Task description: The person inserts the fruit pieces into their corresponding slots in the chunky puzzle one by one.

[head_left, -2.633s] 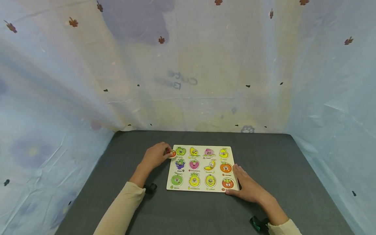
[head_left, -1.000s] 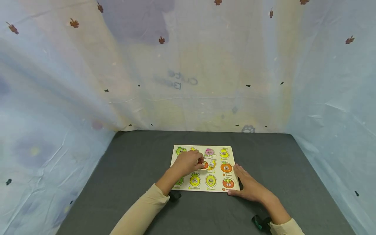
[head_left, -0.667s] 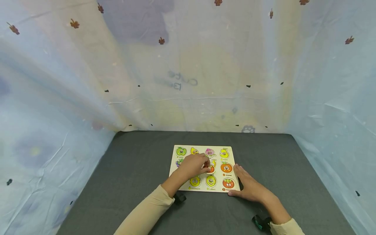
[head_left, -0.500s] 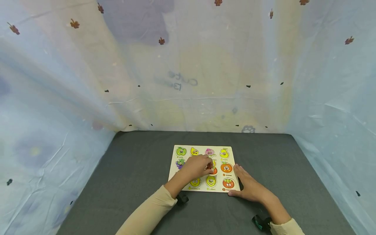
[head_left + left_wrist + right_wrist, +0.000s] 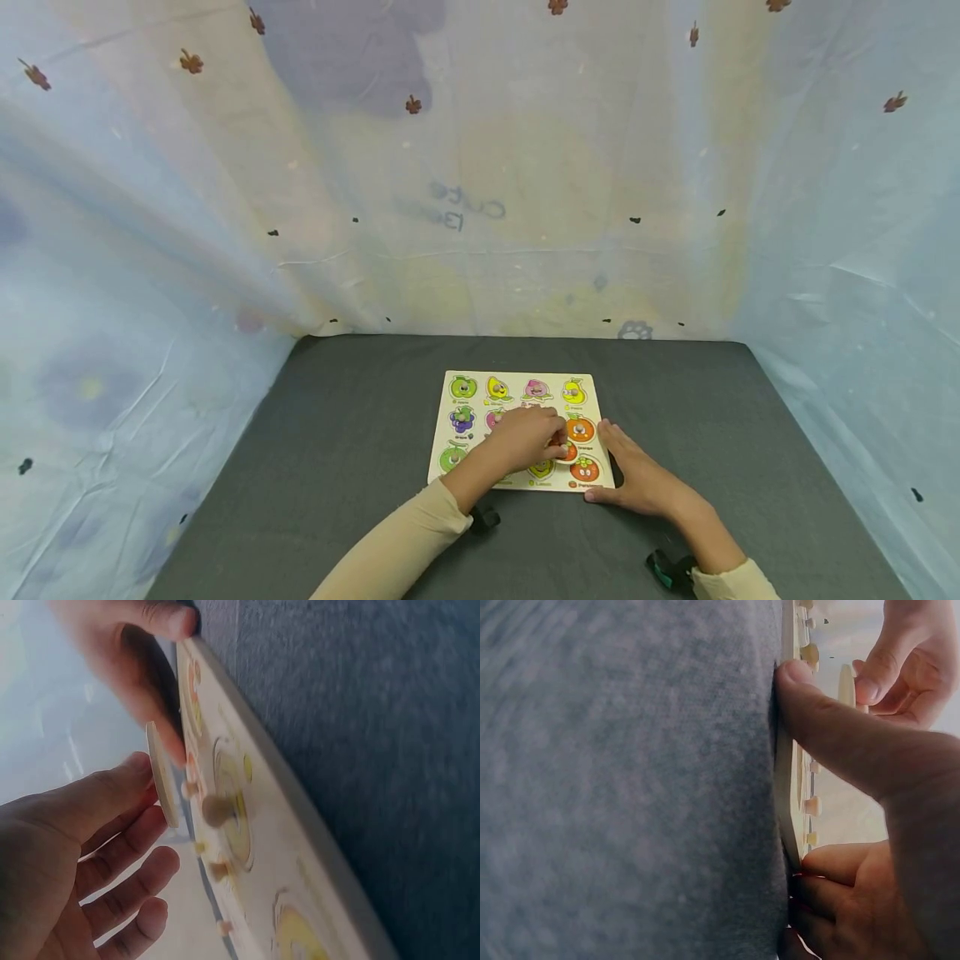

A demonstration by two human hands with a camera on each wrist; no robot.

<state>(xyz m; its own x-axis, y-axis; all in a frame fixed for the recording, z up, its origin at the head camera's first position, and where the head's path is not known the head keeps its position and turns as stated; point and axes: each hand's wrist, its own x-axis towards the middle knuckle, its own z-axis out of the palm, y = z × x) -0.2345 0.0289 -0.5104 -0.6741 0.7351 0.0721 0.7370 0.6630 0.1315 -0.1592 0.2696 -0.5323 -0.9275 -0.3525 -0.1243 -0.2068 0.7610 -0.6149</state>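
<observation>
My left hand (image 5: 525, 437) pinches a thin round orange-red puzzle piece (image 5: 570, 452) between thumb and fingers. In the left wrist view the piece (image 5: 163, 776) stands edge-on above the board, the other fingers loosely bent behind it. Below lies a pale wooden fruit puzzle board (image 5: 481, 382) with rows of knobbed fruit pieces. A persimmon picture (image 5: 585, 469) without a visible knob fills its near right corner. My right hand (image 5: 641, 479) rests at the board's right edge, thumb on the near corner and fingers stretched along the side. My left hand hides part of the middle and near rows.
A dark grey cloth (image 5: 360, 400) covers the table under the board. Pale patterned curtains (image 5: 525, 183) rise behind and at both sides. A black wrist device (image 5: 667, 571) sits by the right sleeve, another black device (image 5: 485, 520) under the left wrist.
My left hand has carried the orange-red piece from beyond the board's left edge rightward across it, then nearer, toward the near right part. My right hand has stayed at the board's edge.
</observation>
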